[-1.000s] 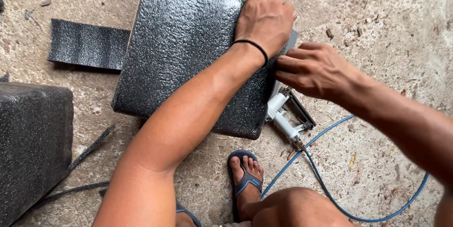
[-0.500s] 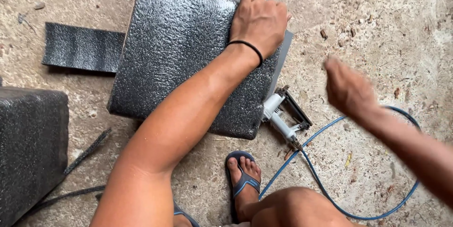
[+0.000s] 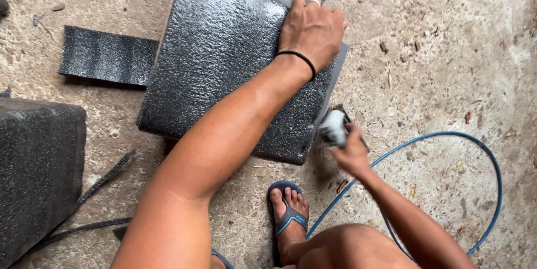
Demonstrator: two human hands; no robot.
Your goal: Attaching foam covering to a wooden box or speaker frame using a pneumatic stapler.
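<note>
A large black textured foam-covered panel [image 3: 235,62] lies flat on the rough concrete floor [image 3: 447,67]. The left hand [image 3: 312,29] presses palm-down on it near its right edge, fingers spread, arm stretched across. At that edge's lower end, the right hand [image 3: 351,154] is closed around a blurred silver pneumatic stapler [image 3: 334,127], its blue air hose [image 3: 475,151] looping over open floor.

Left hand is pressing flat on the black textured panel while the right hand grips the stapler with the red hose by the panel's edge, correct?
Not quite: the hose is blue, not red, as the head view shows. The rest holds: the left hand presses flat on the black textured panel, and the right hand grips the stapler by the panel's edge.
</note>
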